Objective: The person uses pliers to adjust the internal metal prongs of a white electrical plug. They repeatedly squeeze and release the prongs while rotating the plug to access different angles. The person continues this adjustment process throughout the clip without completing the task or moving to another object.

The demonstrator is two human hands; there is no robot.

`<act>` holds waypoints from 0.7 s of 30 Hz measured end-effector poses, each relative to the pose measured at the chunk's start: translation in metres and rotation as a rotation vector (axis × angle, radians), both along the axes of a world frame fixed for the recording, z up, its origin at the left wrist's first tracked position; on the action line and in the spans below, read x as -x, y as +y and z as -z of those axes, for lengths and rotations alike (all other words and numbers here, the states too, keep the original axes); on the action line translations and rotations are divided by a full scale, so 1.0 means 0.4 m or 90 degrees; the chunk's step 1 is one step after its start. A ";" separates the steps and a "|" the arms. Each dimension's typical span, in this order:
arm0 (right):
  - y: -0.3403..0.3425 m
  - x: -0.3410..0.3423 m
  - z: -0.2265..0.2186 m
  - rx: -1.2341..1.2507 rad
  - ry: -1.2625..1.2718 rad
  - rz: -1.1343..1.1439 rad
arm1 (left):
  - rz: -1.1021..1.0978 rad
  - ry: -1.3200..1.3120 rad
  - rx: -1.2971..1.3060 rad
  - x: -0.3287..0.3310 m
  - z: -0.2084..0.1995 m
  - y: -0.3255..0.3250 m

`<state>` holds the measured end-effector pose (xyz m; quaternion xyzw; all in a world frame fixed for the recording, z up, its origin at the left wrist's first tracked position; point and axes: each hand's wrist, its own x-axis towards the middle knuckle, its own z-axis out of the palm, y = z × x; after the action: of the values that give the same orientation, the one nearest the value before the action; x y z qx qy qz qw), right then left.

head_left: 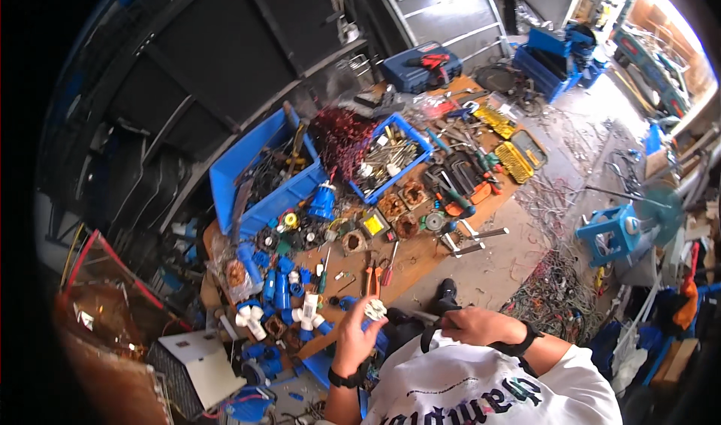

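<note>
My left hand (359, 336) is raised beside the near edge of the wooden workbench (409, 281). Between its thumb and fingers is a small whitish, ribbed piece (375, 309), too small to name. To the right, in front of my white shirt, my right hand (469, 324) is closed with its fingers curled in. What it grips, if anything, is hidden; something dark shows just below its fingers. Nearest to my left hand on the bench lie orange-handled pliers (372, 281), a red-handled screwdriver (388, 269) and blue pipe fittings (282, 291).
Two blue bins (274, 213) of metal parts stand at the back of the bench. Rusty motor cores (406, 226), several hand tools and a yellow bit case (514, 162) lie across it. At right are a blue stool (610, 233) and tangled wire (559, 282) on the floor.
</note>
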<state>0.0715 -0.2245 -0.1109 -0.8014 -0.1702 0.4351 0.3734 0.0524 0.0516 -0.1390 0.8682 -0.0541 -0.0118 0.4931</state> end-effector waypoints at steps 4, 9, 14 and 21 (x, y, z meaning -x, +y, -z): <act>-0.064 -0.033 -0.019 -0.157 0.130 0.229 | -0.262 0.087 0.199 -0.002 0.192 0.087; -0.088 -0.106 -0.049 -0.313 0.168 0.352 | -0.343 0.114 0.103 -0.018 0.365 0.138; -0.032 -0.110 -0.094 -0.312 0.260 0.413 | -0.347 0.102 -0.146 -0.029 0.626 0.238; 0.005 -0.054 -0.105 -0.168 0.111 0.333 | -0.339 0.223 -0.215 -0.172 0.676 0.272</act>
<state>0.0931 -0.2227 -0.0689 -0.7221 0.0194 0.3654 0.5871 0.1211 0.1603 -0.4093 0.9058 0.2617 -0.0402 0.3307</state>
